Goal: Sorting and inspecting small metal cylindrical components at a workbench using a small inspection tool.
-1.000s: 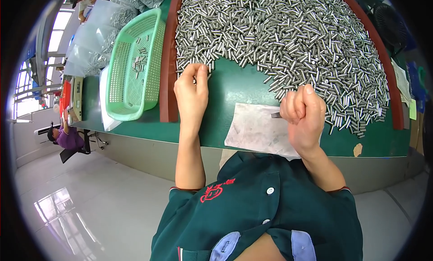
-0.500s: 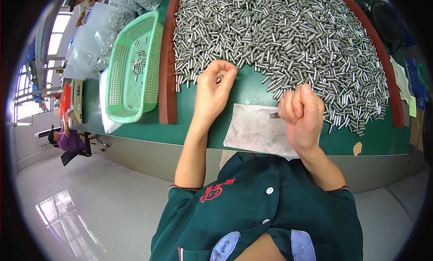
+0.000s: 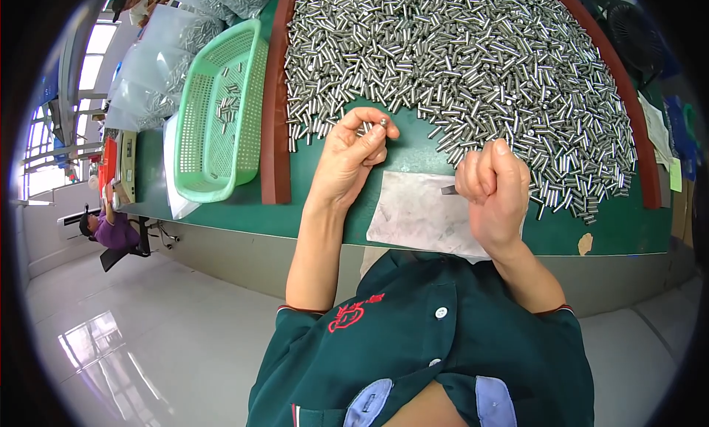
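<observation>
My left hand (image 3: 353,150) is closed in a pinch near the front edge of the metal pin pile. A small metal pin (image 3: 384,122) shows its round end at the fingertips, and more metal glints inside the curled fingers. To the right, my right hand (image 3: 493,191) is closed in a fist above a stained white sheet (image 3: 413,213). A short dark grey piece (image 3: 448,190) sticks out of its left side; the rest is hidden in the palm. Beyond both hands spreads a wide heap of short shiny metal pins (image 3: 458,58) on the green table (image 3: 410,143).
A light green plastic basket (image 3: 253,132) with several pins stands at the left. Dark red bars (image 3: 276,146) border the heap on both sides. Clear bags of pins (image 3: 148,73) lie at the far left. A black fan (image 3: 631,32) stands far right. Another person (image 3: 114,230) sits in the left distance.
My left hand has turned and its fingers have shifted slightly right, so a pin's end now shows at the fingertips. The right hand stays almost where it was.
</observation>
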`<state>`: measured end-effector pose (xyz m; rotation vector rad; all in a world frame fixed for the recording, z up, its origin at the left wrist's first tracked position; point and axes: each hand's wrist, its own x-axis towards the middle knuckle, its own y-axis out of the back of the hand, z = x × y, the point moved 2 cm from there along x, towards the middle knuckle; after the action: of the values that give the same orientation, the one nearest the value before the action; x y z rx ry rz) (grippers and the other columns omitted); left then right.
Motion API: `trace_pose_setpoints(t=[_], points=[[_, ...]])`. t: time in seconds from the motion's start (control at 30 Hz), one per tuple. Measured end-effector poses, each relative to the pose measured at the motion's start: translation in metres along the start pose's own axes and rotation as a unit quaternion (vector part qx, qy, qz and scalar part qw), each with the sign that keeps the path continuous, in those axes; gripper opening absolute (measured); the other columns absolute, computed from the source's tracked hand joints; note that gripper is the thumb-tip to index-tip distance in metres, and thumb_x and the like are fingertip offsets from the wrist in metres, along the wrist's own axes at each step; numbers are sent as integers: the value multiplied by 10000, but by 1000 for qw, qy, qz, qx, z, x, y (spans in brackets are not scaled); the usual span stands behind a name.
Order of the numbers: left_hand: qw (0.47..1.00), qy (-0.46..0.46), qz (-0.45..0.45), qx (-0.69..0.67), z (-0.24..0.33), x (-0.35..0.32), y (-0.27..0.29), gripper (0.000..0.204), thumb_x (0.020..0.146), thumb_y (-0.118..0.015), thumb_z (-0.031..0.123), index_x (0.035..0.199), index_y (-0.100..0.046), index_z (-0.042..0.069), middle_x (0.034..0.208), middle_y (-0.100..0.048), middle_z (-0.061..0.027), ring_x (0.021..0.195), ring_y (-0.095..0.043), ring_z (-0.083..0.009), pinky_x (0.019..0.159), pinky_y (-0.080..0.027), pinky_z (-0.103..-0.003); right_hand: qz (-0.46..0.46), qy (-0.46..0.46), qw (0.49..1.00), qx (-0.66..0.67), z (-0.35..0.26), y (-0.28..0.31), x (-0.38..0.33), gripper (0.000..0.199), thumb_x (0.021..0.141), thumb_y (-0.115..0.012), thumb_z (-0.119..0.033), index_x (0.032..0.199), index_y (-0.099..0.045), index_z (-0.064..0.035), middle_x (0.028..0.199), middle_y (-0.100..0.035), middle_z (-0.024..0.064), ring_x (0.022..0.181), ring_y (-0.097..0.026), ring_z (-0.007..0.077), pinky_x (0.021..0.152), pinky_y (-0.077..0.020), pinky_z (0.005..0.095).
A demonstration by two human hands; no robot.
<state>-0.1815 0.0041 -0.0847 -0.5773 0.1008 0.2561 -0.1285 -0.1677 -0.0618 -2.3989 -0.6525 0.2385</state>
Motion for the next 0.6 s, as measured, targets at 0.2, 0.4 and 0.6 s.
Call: trace_pose_setpoints(t=[0.2, 0.4, 0.6], points=[[1000, -1, -2, 0, -1, 0, 0, 107, 835, -478, 59, 934, -510, 34, 791, -532, -97, 478, -286, -39, 446, -253, -165, 2, 4, 1000, 4, 1, 1, 0, 403, 885, -322, -184, 496, -283, -85, 443, -269, -17, 419, -241, 64, 401, -202, 221], [999, 28, 3, -21, 1, 0, -2, 211, 861, -438, 114, 1032, -479, -2, 782, -546, -104, 475, -304, -38, 442, -252, -163, 3, 7, 1000, -11, 1, 0, 1, 397, 888, -301, -201, 507, -276, -93, 434, -250, -15, 404, -201, 67, 393, -190, 228], [996, 52, 4, -66, 3, 0, -2, 242, 864, -423, 123, 1052, -460, -25, 779, -543, -102, 479, -317, -42, 437, -253, -166, -7, 15, 999, -29, 1, 0, 2, 391, 891, -278, -220, 519, -271, -101, 424, -237, -11, 389, -163, 70, 385, -180, 235]])
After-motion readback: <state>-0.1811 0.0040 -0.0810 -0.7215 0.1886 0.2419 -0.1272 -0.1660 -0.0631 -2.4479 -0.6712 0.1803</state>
